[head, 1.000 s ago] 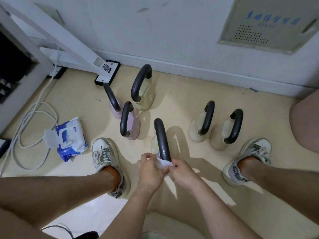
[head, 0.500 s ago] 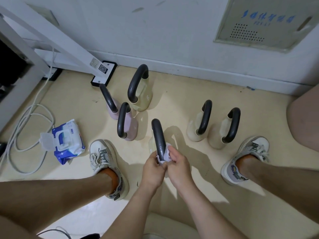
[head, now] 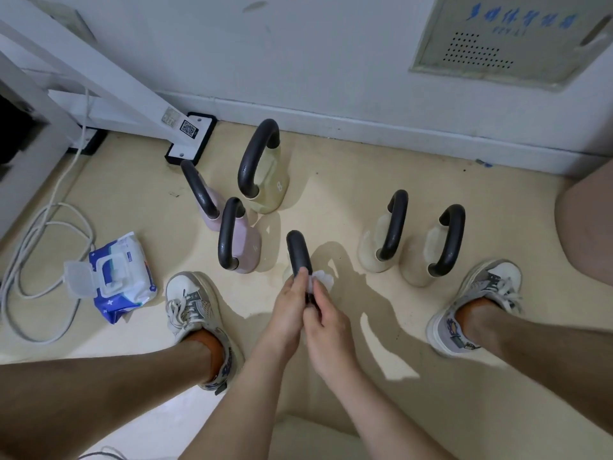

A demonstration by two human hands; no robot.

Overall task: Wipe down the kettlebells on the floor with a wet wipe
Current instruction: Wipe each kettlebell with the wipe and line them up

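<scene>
1. While the person crouches low over the floor, the left hand [head: 288, 307] curls round the near end of the nearest kettlebell [head: 298, 252]'s black handle, apparently to steady it.
2. Pressed close beside it, the right hand [head: 326, 323] pinches the wet wipe [head: 321, 279] against the handle's right side, a hold that suits rubbing along the bar.
3. That kettlebell stands upright between the left sneaker [head: 192, 303] and right sneaker [head: 484, 293], its pale body mostly hidden under the hands.
4. Left of the left sneaker lies the wipe pack [head: 124, 277], lid flipped open, likely kept handy for a fresh sheet.
5. Farther out, the pink kettlebells [head: 247, 257] on the left and the cream kettlebells [head: 371, 250] on the right stand upright, apart from the one in hand; whether they are wiped I cannot tell.
6. Farthest, the olive kettlebell [head: 270, 192] marked 8 sits near the skirting.
</scene>
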